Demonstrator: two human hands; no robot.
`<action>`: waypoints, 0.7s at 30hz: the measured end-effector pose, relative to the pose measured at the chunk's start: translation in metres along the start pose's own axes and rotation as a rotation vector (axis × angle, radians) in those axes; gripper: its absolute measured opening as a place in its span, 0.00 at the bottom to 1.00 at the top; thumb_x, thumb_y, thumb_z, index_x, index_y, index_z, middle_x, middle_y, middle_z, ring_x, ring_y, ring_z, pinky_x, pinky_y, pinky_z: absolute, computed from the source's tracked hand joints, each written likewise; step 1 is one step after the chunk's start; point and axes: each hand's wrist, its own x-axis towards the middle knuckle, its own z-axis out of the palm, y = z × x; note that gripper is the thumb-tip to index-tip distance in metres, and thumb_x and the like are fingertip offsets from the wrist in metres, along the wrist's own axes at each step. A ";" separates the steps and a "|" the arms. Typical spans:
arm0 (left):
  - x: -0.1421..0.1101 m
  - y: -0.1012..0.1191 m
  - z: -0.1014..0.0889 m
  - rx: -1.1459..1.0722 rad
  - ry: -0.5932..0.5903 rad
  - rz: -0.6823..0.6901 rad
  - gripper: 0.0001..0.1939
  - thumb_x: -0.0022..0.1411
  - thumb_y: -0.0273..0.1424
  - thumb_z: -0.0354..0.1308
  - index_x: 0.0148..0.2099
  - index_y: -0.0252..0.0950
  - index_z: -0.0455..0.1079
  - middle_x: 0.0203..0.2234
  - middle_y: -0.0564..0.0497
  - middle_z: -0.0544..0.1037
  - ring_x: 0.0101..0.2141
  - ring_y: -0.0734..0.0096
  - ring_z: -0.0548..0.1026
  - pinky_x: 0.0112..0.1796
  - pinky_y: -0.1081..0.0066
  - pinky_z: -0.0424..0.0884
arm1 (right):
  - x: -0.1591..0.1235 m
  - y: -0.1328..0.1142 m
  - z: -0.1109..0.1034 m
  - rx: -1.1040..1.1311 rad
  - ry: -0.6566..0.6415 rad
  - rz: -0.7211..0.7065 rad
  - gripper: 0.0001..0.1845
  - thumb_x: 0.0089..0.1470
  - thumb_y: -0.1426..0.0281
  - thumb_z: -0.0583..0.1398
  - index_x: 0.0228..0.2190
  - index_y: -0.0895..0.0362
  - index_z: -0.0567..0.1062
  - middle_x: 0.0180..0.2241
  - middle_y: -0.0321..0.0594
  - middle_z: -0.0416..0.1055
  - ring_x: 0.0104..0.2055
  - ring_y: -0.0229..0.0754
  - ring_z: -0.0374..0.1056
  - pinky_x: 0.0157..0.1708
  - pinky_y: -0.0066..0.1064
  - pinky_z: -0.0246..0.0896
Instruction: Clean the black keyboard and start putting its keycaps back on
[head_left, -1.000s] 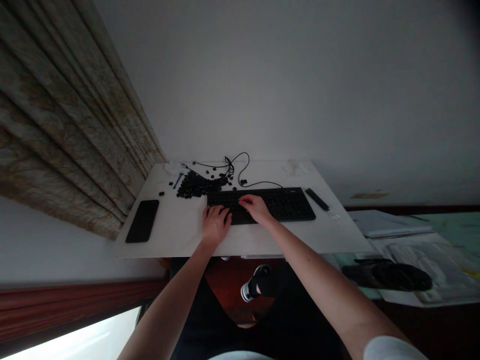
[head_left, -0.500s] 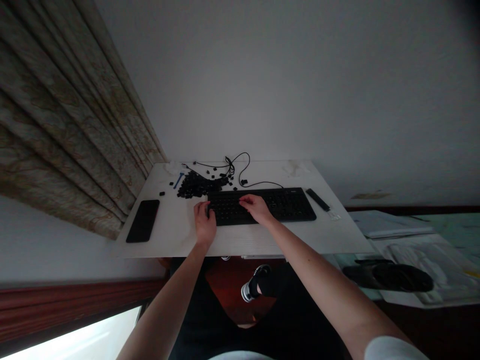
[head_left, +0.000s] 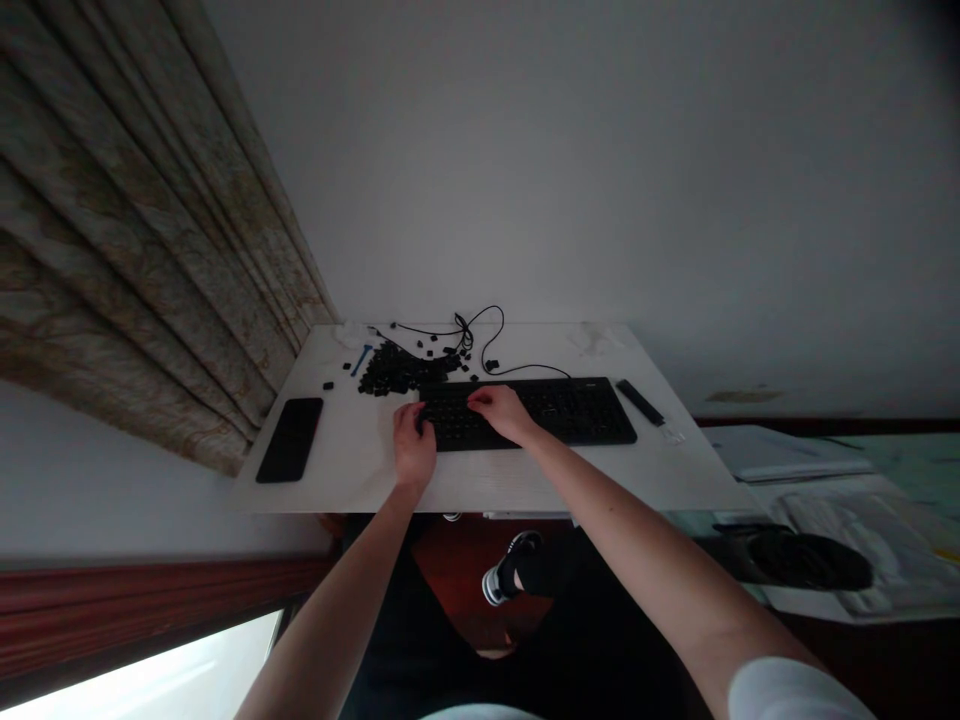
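A black keyboard (head_left: 592, 415) lies flat on the white table (head_left: 480, 485), with its cable running off the back. At its left end, my left hand (head_left: 415, 440) closes thumb and fingers round the edge. Over the left-middle keys, my right hand (head_left: 501, 410) has thumb and forefinger pinched together at the key rows. Whatever is between those fingertips is too small and dark to make out. Behind the keyboard's left part lies a heap of loose black keycaps (head_left: 394, 368), with several more scattered round it.
A blue tool (head_left: 361, 360) lies left of the heap. A black phone (head_left: 290, 440) rests at the table's left side. The coiled cable (head_left: 465, 332) is at the back. A dark narrow strip (head_left: 640, 402) lies right of the keyboard. A curtain (head_left: 150, 220) hangs at the left.
My right hand has shifted slightly left along the keys, still pinched. My left hand stays at the keyboard's left end. The view has moved a little.
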 end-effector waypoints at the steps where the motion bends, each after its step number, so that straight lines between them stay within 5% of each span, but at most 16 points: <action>1: 0.000 0.000 0.000 0.006 -0.005 0.001 0.18 0.59 0.19 0.51 0.49 0.39 0.71 0.46 0.47 0.71 0.50 0.65 0.72 0.55 0.61 0.71 | 0.003 -0.004 0.002 -0.014 -0.020 0.008 0.07 0.53 0.70 0.64 0.33 0.57 0.83 0.32 0.40 0.80 0.35 0.40 0.74 0.39 0.29 0.64; 12: 0.001 0.001 -0.001 0.004 -0.007 -0.004 0.18 0.59 0.20 0.52 0.50 0.38 0.71 0.45 0.46 0.74 0.49 0.64 0.74 0.54 0.60 0.71 | 0.025 -0.015 0.009 -0.045 -0.177 0.163 0.08 0.49 0.70 0.65 0.32 0.59 0.84 0.27 0.39 0.78 0.31 0.39 0.72 0.32 0.26 0.63; 21: 0.000 0.003 -0.002 0.023 -0.009 0.012 0.17 0.59 0.20 0.53 0.49 0.38 0.71 0.43 0.46 0.75 0.48 0.63 0.74 0.54 0.60 0.71 | 0.035 -0.028 0.007 -0.058 -0.283 0.306 0.05 0.49 0.76 0.65 0.30 0.63 0.82 0.13 0.34 0.66 0.17 0.34 0.61 0.19 0.23 0.57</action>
